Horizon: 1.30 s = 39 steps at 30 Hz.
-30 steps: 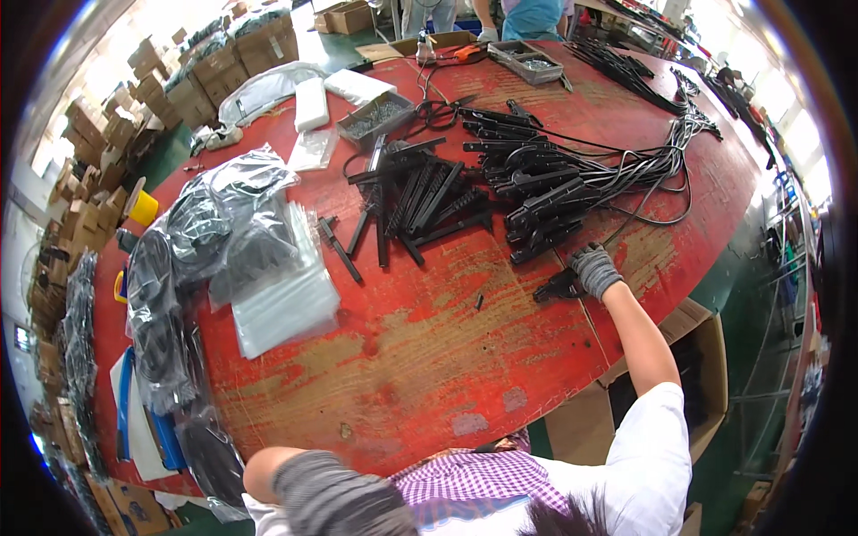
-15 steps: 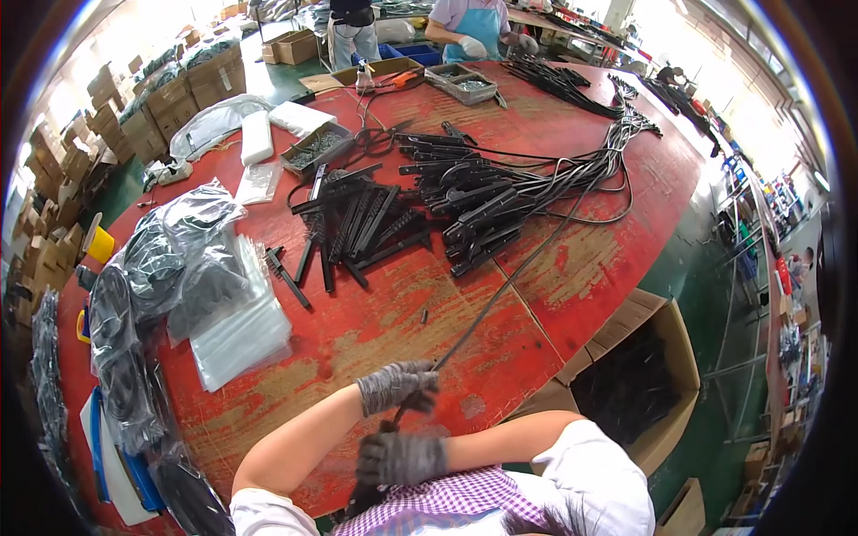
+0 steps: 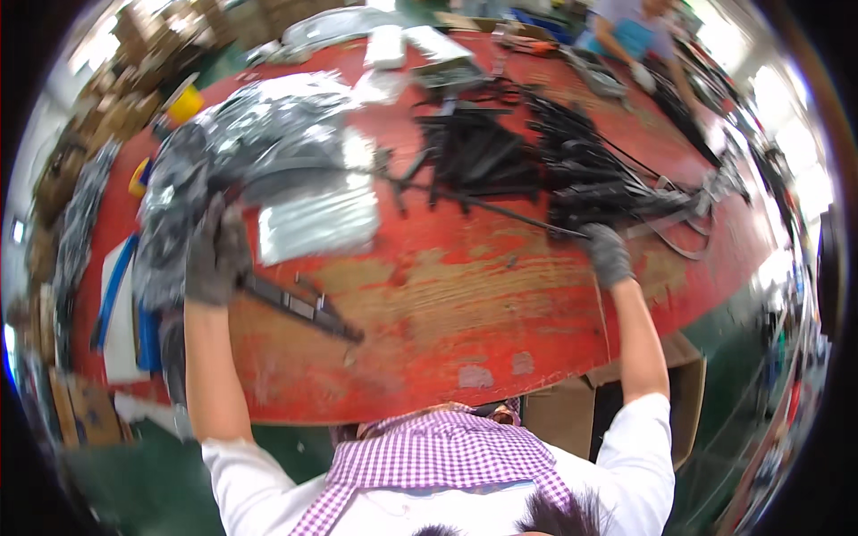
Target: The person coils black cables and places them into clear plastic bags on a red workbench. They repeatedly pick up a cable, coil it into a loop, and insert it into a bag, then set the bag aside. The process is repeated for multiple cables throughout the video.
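Note:
My left hand [image 3: 217, 259], in a grey glove, is closed around a long black plastic part [image 3: 299, 306] at the left of the red table. The part slants down to the right, above the worn tabletop. A black cable [image 3: 483, 205] runs from near my left hand across to my right hand [image 3: 609, 255], also gloved and closed on it. Just beyond my right hand lies a pile of black parts with cables [image 3: 581, 170]. Left of that pile is a heap of loose black bars [image 3: 483, 152]. Motion blurs both hands.
Flat clear plastic bags [image 3: 322, 228] lie beyond my left hand, beside bagged dark goods [image 3: 268, 116]. A tray of small parts [image 3: 447, 76] stands at the back. An open carton [image 3: 559, 415] is below the table's right edge. A co-worker [image 3: 630, 40] works at the far right.
My hands have moved from close together near my body to wide apart, left and right. The cable now stretches between them, and the black part shows below my left hand. The view has turned.

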Each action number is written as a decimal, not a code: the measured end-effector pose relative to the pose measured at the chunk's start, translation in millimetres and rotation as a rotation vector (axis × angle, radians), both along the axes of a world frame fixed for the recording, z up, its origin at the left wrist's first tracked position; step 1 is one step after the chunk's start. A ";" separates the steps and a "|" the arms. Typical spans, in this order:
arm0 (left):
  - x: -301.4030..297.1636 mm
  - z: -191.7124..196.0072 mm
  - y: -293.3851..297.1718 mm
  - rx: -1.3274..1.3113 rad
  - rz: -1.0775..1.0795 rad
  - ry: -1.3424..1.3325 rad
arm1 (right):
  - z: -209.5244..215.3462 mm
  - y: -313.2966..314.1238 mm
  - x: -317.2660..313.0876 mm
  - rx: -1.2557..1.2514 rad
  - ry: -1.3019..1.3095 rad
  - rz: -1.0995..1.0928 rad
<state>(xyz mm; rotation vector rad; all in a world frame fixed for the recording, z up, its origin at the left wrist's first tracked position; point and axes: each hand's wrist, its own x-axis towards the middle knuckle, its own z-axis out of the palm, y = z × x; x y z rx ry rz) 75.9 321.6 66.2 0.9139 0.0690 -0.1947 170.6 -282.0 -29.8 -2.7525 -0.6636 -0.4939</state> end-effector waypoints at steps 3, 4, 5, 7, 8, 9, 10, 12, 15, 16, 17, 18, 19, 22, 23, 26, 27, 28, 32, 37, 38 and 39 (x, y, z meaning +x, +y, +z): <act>15.9 7.3 38.3 -0.151 0.091 -0.063 | -35.0 -49.5 -12.2 -0.309 0.216 -0.256; 18.8 15.6 38.9 -0.164 0.029 -0.109 | -46.5 -39.2 -26.3 -0.330 0.224 -0.143; 26.0 22.1 32.9 -0.104 0.041 -0.119 | -50.8 -27.8 -40.5 -0.354 0.227 -0.055; 23.3 35.5 8.6 0.337 0.126 -0.137 | 0.3 68.9 -84.4 -0.443 0.177 0.168; 25.7 44.6 -10.6 0.714 0.176 -0.152 | 18.4 102.6 -96.3 -0.299 0.268 0.314; 31.3 45.3 -29.3 0.892 0.162 -0.172 | 36.7 130.8 -104.4 -0.150 0.356 0.444; 37.5 43.0 -47.0 1.068 0.151 -0.187 | 58.9 158.2 -110.8 -0.165 0.347 0.519; 38.6 27.8 -81.4 1.025 0.034 -0.230 | 96.5 206.1 -113.1 -0.075 0.186 0.664; 40.2 28.3 -130.7 0.812 -0.218 -0.104 | 126.5 252.8 -98.9 0.082 -0.168 0.603; 38.8 30.5 -145.4 0.716 -0.309 -0.025 | 129.5 262.8 -83.7 0.200 -0.135 0.536; 36.1 33.6 -158.0 0.621 -0.403 0.059 | 131.6 266.5 -69.1 0.323 -0.100 0.464; 36.0 40.9 -161.3 0.594 -0.471 0.039 | 134.8 263.3 -59.7 0.304 -0.156 0.382; 33.4 48.6 -160.6 0.572 -0.524 0.025 | 138.4 262.2 -50.3 0.288 -0.215 0.316; 26.1 57.4 -124.2 0.206 -0.444 0.202 | 122.0 216.5 -14.0 0.228 -0.037 0.305; 24.7 54.6 -99.9 0.036 -0.514 0.083 | 111.8 183.7 -1.2 0.189 -0.099 0.263; 5.4 73.2 -41.1 -0.601 -0.404 0.033 | 48.4 40.4 36.4 0.061 -0.172 0.036; 5.6 77.5 -21.5 -0.599 -0.385 -0.047 | 39.3 8.0 37.2 -0.019 0.064 -0.178; 14.7 69.8 -6.4 -0.620 -0.381 -0.118 | 24.8 -32.1 33.8 -0.197 0.064 -0.325; 51.3 70.0 -11.9 -0.489 -0.447 -0.183 | 26.0 10.3 6.3 -0.275 0.034 -0.002; 72.8 73.1 -92.1 0.479 -0.008 -0.036 | 115.0 153.8 -52.4 -0.319 -0.314 0.575; 68.7 79.0 -118.4 0.532 -0.105 -0.057 | 133.0 176.4 -53.0 -0.209 -0.397 0.565; 61.8 84.3 -140.1 0.584 -0.202 -0.081 | 144.2 197.0 -46.8 -0.100 -0.483 0.552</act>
